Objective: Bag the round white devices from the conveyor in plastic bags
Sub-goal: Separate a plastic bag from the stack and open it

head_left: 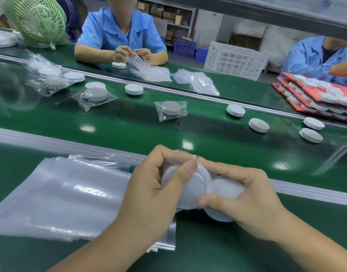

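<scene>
Head view, lower centre: left grip curled round white device, right grip clasping second device alongside, probably for bagging; bag stack lower left, within reach.

Bright, cool, even light from overhead. Square glare patches on the green conveyor belt, centre and right; long sheen on the plastic bag stack, lower left. Shadows faint, soft, just under the left hand and right hand. Between them the round white device washed out, edges soft. Wide-angle distortion bows the rails. Streaky blur at right edge; green fan upper left soft.
</scene>
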The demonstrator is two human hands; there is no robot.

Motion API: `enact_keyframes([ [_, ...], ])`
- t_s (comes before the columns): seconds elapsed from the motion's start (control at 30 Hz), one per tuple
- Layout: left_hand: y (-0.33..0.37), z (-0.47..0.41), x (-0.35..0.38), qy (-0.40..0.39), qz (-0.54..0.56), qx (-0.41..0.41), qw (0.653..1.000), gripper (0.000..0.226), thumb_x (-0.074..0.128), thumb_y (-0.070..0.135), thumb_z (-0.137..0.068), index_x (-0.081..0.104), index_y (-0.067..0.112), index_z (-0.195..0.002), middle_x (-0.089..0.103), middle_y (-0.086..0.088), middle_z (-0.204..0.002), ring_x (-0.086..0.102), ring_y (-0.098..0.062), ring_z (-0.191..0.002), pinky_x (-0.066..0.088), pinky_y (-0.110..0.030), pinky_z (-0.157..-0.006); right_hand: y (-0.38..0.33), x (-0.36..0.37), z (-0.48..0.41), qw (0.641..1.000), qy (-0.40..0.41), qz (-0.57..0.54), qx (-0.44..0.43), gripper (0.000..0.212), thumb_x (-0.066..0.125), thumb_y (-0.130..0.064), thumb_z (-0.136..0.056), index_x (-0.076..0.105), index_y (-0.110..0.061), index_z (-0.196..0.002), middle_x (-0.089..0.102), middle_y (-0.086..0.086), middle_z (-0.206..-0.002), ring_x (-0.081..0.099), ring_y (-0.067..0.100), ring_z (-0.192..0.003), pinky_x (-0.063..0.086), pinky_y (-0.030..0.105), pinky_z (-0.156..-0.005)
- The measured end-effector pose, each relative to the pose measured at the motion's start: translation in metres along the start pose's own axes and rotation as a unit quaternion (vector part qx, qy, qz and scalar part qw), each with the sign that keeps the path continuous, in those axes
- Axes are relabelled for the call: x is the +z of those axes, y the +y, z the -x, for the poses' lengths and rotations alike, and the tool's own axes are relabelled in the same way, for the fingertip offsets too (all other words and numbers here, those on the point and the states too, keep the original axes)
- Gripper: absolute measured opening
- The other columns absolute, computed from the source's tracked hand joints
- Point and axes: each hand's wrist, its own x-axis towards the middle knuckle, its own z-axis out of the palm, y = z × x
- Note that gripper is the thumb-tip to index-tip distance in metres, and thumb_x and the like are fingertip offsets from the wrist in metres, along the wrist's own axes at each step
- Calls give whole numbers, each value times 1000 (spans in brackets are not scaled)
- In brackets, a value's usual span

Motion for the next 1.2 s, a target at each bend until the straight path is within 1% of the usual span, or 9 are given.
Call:
enact_keyframes([
  [0.17, 0, -12, -20, -57, -176, -55, 981, 34, 48, 63, -90, 38, 48, -118, 46, 32, -122, 52, 4, -113, 48, -22, -85, 13, -4, -33, 996, 86, 17, 31, 8, 84, -40, -81, 83, -40, -89, 79, -12, -92, 72, 0, -82, 52, 12, -75],
  [0.27, 6, -21, -40, -76, -463, 33, 882, 41, 49, 66, -85, 31, 47, -117, 33, 24, -115, 37, -1, -111, 39, -22, -87, 37, -32, -77, 974, 165, 131, 82, 5, 84, -37, -82, 81, -41, -82, 77, -23, -88, 70, -4, -83, 50, 11, -75],
  [0.4, 12, -20, -42, -251, -553, -14, 795, 33, 53, 71, -84, 57, 48, -107, 56, 23, -104, 51, -2, -101, 48, -29, -86, 72, -74, -149, 875, 242, 409, 91, 10, 71, -39, -93, 79, -40, -99, 77, -15, -100, 70, 17, -94, 55, 29, -80],
  [0.53, 1, -17, -20, -323, -565, 1, 759, 36, 46, 58, -98, 59, 48, -130, 54, 18, -132, 42, -9, -123, 36, -26, -100, 113, -86, -193, 803, 109, 554, 192, 25, 56, -26, -101, 71, -41, -115, 72, 2, -117, 63, 25, -82, 48, 33, -69],
  [0.63, -10, -13, -19, -324, -558, 16, 764, 39, 38, 57, -102, 54, 49, -136, 51, 21, -138, 36, -3, -128, 31, -23, -105, 128, -69, -196, 810, -7, 543, 224, 43, 55, -6, -100, 66, -35, -130, 63, 4, -118, 61, 20, -80, 48, 30, -67],
  [0.77, -22, -6, -23, -291, -554, 61, 778, 36, 36, 49, -104, 61, 40, -128, 57, 21, -128, 43, -3, -120, 37, -27, -104, 110, -42, -163, 919, 132, 347, 131, 25, 52, -21, -105, 65, -26, -125, 64, 2, -123, 60, 24, -110, 43, 27, -87],
  [0.9, -25, -4, -29, -213, -512, 55, 831, 25, 42, 47, -98, 66, 39, -103, 61, 29, -111, 53, 6, -102, 47, -21, -90, 67, -20, -86, 952, 206, 15, 225, 26, 56, -31, -77, 65, -33, -101, 64, -14, -102, 58, 15, -95, 43, 28, -70],
  [1.03, -26, -5, -30, -141, -477, 24, 867, 22, 46, 54, -89, 66, 46, -97, 60, 40, -101, 56, 12, -92, 51, -15, -75, 23, -13, -9, 978, 116, 169, 33, 41, 61, -17, -75, 64, -44, -106, 64, -19, -103, 64, 3, -97, 49, 11, -75],
  [1.2, -21, -3, -23, -149, -317, -21, 937, 14, 60, 55, -89, 69, 51, -98, 65, 41, -94, 64, 12, -90, 54, -16, -78, 18, -12, 19, 929, 61, 319, -179, 23, 79, -13, -85, 77, -33, -97, 72, -25, -113, 66, 13, -109, 49, 33, -93],
])
